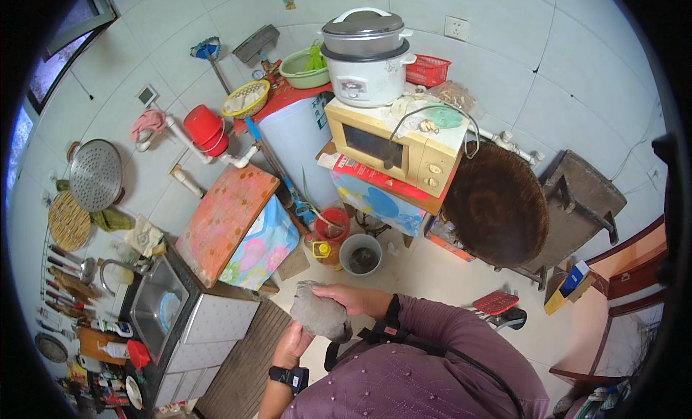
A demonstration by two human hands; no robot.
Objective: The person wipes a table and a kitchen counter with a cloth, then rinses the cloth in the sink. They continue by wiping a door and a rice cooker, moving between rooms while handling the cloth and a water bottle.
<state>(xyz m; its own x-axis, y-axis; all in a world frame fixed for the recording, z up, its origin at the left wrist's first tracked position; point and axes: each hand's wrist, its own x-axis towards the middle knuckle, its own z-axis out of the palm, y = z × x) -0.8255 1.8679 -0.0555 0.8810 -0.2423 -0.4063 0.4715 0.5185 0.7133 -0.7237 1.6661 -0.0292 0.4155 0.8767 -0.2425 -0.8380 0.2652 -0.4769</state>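
Observation:
Both my hands hold a grey, rough-looking lump in front of my chest; whether it is a folded cloth or something harder, I cannot tell. My right hand grips its upper right side, thumb on top. At its lower left edge, my left hand supports it, fingers partly hidden. Just beyond the lump, a grey bucket with dark contents stands on the floor. Beside that bucket are a large plastic bottle with a yellow handle and a red bucket.
To the left lie a steel sink and a cloth-draped table. Ahead, a microwave carries a rice cooker. A large round brown basket leans at the right. A ribbed mat covers floor beside the sink cabinet.

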